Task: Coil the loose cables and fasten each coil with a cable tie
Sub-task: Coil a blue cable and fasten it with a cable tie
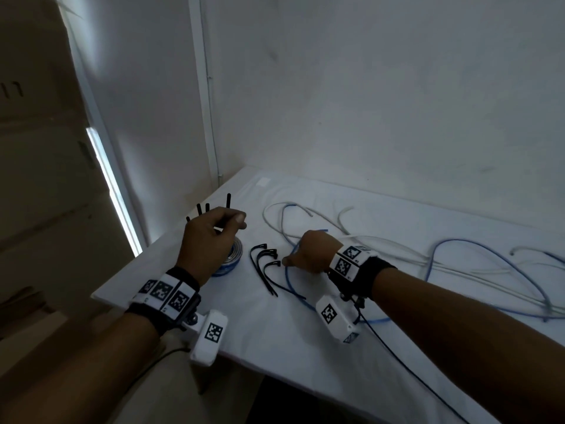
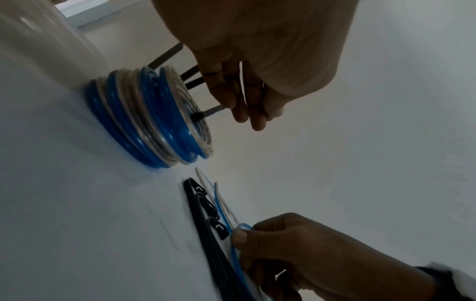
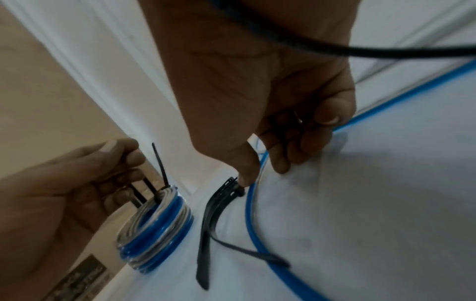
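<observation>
A stack of tied blue and white cable coils (image 1: 231, 261) stands near the table's left edge. My left hand (image 1: 227, 224) hovers over it, fingers curled round the black tie tails (image 2: 213, 111) that stick up from the coils (image 2: 149, 118). To the right lie three loose black cable ties (image 1: 265, 266). Beside their heads my right hand (image 1: 287, 261) pinches a loose blue cable (image 3: 251, 203) between thumb and fingers, close to its end. In the right wrist view the thumb tip (image 3: 244, 177) touches the tie heads (image 3: 233, 186).
Loose white cable (image 1: 275, 214) and blue cable (image 1: 489, 249) sprawl across the white table (image 1: 275, 332) toward the right. Walls close the table's back, and its left edge drops off just beyond the coils. A black wrist-camera lead (image 1: 397, 359) trails over the near edge.
</observation>
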